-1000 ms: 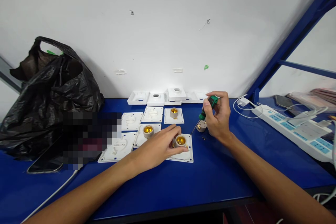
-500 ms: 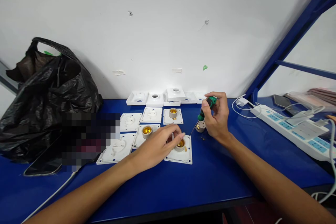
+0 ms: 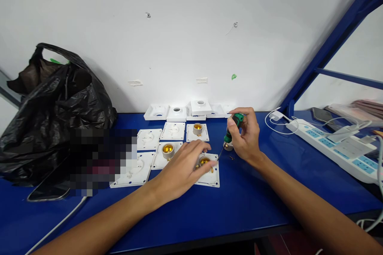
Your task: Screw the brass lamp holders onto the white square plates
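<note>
My right hand is wrapped round a green-and-black screwdriver, its shaft slanting down to the left. The shaft's tip is by my left thumb, at the right side of a square white base plate. On that plate stands a round lamp socket with a brass-coloured inside and small brass parts beside it. My left hand is closed around the socket, thumb across its near side and fingers bent over the far side. Another round socket piece lies partly hidden behind my right hand, with a small brass screw near it.
More white plates lie to the left and behind, two bearing brass sockets. White square covers line the wall. A black plastic bag is at left, a phone before it. A power strip with cables is at right.
The screwdriver's tip has lowered slightly toward the plate, and my right hand has shifted a little left. My left thumb has moved slightly right and down, toward the screwdriver's tip.
</note>
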The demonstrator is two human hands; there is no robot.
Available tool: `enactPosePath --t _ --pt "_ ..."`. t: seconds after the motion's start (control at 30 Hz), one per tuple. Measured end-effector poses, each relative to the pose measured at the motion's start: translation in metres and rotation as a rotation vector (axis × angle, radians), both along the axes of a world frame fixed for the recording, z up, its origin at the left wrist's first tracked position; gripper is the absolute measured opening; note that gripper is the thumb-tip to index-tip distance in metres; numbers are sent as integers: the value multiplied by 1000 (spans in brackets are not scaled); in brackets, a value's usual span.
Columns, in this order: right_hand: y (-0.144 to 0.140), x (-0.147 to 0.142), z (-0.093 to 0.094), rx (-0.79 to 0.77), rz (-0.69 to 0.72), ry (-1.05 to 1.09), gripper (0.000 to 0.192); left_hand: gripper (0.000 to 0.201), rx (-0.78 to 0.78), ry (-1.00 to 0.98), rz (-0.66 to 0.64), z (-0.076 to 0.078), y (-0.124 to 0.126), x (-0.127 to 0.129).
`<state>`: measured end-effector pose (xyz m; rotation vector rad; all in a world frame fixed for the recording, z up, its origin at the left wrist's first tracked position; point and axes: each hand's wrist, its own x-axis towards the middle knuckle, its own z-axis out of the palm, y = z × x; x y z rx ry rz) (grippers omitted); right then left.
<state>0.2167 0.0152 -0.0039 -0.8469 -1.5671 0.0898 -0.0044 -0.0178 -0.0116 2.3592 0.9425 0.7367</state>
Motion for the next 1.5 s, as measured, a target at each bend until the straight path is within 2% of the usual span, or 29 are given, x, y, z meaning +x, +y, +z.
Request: enactPosePath --t 0.1,0.17,0.33,0.47,0.63,0.9,1.27,1.5 --pt "1 1 1 10 -9 -32 12 56 94 144 -42 -7 4 0" --pt "2 2 3 20 -17 -56 11 61 117 210 -41 -10 6 1" --pt "2 3 9 39 -33 -129 12 32 130 243 -34 -9 5 3" --pt "4 4 6 25 -32 -198 14 22 146 251 -44 -6 3 4" --pt "4 6 5 50 -34 -254 14 20 144 253 -60 -6 3 4" --pt "7 15 16 108 -72 -301 8 17 127 257 -71 -4 3 4" --pt "10 14 12 71 -46 -326 9 22 123 242 -72 -7 5 4" --pt "8 15 16 76 -52 -286 10 24 103 242 -67 -8 4 3"
